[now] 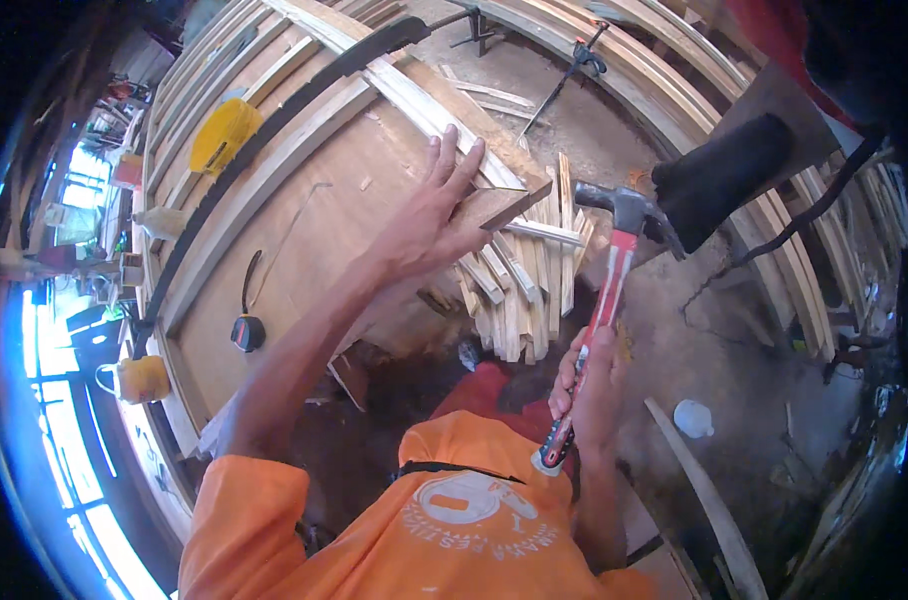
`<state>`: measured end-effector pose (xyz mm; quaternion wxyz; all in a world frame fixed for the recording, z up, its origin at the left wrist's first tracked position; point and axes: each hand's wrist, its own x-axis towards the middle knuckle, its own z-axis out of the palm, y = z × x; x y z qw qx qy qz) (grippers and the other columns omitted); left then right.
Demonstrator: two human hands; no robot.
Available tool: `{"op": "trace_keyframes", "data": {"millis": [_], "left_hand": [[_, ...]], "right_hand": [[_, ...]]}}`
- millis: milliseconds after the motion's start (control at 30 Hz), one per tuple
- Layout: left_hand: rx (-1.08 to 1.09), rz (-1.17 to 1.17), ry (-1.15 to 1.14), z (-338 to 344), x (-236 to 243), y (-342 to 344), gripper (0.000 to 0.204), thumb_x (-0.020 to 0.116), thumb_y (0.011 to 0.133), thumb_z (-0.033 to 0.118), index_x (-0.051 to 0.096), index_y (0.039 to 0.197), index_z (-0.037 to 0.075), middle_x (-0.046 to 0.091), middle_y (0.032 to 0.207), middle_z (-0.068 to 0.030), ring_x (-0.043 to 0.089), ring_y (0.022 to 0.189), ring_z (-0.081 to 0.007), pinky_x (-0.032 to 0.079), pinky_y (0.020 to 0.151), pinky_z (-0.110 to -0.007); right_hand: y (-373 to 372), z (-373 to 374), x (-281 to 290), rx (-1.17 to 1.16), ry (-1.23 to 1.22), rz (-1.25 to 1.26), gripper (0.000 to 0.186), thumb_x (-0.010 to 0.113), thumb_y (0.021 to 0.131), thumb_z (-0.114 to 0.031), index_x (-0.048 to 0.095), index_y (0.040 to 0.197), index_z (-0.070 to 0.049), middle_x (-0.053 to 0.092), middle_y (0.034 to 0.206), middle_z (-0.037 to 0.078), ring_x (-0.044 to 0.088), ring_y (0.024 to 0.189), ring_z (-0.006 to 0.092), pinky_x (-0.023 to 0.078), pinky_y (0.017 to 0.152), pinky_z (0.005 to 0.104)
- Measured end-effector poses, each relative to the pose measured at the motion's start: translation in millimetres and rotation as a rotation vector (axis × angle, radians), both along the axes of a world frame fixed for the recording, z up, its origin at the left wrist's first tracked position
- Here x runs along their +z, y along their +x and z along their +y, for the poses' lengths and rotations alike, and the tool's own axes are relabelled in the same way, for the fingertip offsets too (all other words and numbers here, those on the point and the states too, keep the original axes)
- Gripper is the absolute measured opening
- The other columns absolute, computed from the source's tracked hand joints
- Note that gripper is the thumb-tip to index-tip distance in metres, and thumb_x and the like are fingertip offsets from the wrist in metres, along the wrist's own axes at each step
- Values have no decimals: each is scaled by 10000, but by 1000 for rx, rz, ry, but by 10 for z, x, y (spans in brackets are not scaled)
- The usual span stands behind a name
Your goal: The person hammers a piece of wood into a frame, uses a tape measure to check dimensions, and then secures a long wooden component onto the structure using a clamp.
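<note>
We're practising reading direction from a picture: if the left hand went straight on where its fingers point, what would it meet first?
Most likely the brown wooden plank just ahead of the left hand, though it might pass over it; height is hard to judge here.

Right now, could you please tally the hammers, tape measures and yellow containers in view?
Hammer: 1
Tape measure: 1
Yellow containers: 2
Total: 4
</note>
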<state>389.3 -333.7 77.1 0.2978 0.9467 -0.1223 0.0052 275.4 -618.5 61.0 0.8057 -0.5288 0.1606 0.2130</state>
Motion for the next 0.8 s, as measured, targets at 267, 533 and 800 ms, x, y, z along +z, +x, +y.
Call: {"op": "trace_keyframes", "data": {"millis": [267,533,800], "left_hand": [[-7,12,-27,17,-15,8,1028,714,831,279,178,1698,145,-41,1727,-324,-33,1591,-527,225,1270,-562],[-16,2,-58,19,-41,26,1043,705,797,278,194,1694,123,-52,1728,-322,-61,1591,-523,189,1277,-564],[-17,24,-123,68,-70,13,1101,777,800,378,186,1699,144,-56,1744,-274,-105,1600,-467,134,1281,-589]], "right_hand": [[11,25,-89,125,-51,-42,445,381,1136,-489,498,987,-86,475,642,-2,450,418,81,388,374,268],[49,-9,-5,194,29,8,452,369,1140,-487,488,957,-90,463,642,-5,453,418,86,391,370,270],[109,-80,-37,131,71,2,408,383,1141,-442,482,953,-94,463,643,-6,438,413,91,379,369,275]]}}
